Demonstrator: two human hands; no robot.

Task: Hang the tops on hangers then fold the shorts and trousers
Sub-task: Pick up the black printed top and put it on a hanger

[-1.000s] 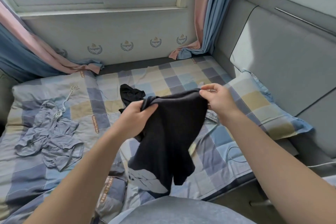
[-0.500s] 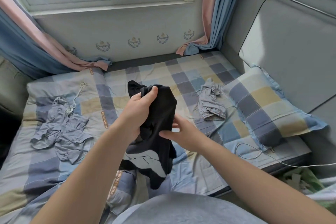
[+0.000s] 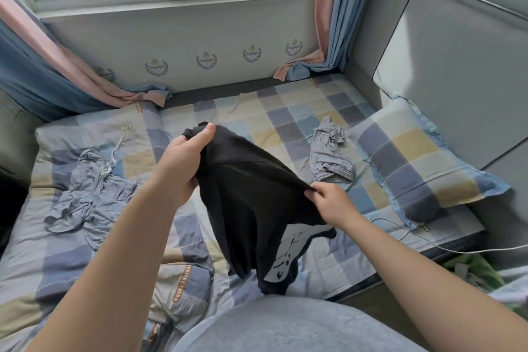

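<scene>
Bare forearms (image 3: pixel 120 251); plain grey garment (image 3: pixel 285 328) (on the torso).

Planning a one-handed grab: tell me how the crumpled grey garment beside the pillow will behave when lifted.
Probably floppy: the grey garment lies in soft crumpled folds. Likely light, since the cloth looks thin. It should dangle, not roll.

black garment (image 3: pixel 251 203): plain black between the left hand (image 3: pixel 183 163) and the right hand (image 3: pixel 331 206), with a white print (image 3: pixel 288 254) below the hands
bed sheet (image 3: pixel 285 123): checks of pale blue, slate, yellow and cream
pillow (image 3: pixel 414 157): same checks, right of the right hand
crumpled garment (image 3: pixel 85 197): grey-blue, left of the left hand
small garment (image 3: pixel 328 157): grey-blue, beyond the right hand
curtains (image 3: pixel 337 23): pink and blue
wall (image 3: pixel 228 23): pale, with a row of grey crests
</scene>
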